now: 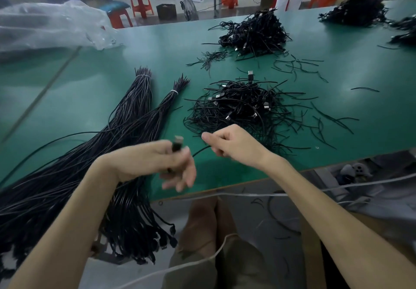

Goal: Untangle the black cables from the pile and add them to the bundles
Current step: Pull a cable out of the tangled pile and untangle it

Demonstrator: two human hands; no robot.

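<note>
Far out and left of the left grip (pixel 157 160): one crumpled clear plastic bag (pixel 51 25) on the green bench (pixel 94 99).

Left of that grip and passing under its forearm: two tied lots of black cables, the left bundle (pixel 135 104) and the right bundle (pixel 163 108). One white tie (pixel 144 76) round the far end of each. Near ends hanging over the bench edge, mixed with loose strands.

Left grip: pinching one USB plug (pixel 177 143), blurred, upright between thumb and forefinger. Other fingers loosely spread, pointing down.

Between the two grips: one thin black cable (pixel 199 150), showing just right of the left grip and running up to the right grip (pixel 231 147).

Right grip: clenched on that cable, thumb and forefinger nipping it, remaining fingers curled in.

Just beyond the right grip: one tangled pile (pixel 243 108) of black cables, several silver plugs showing.

Farther out and to the right: three more heaps (pixel 254 34), the last cut off by the frame edge. Scattered short offcuts (pixel 297 65) around them.
</note>
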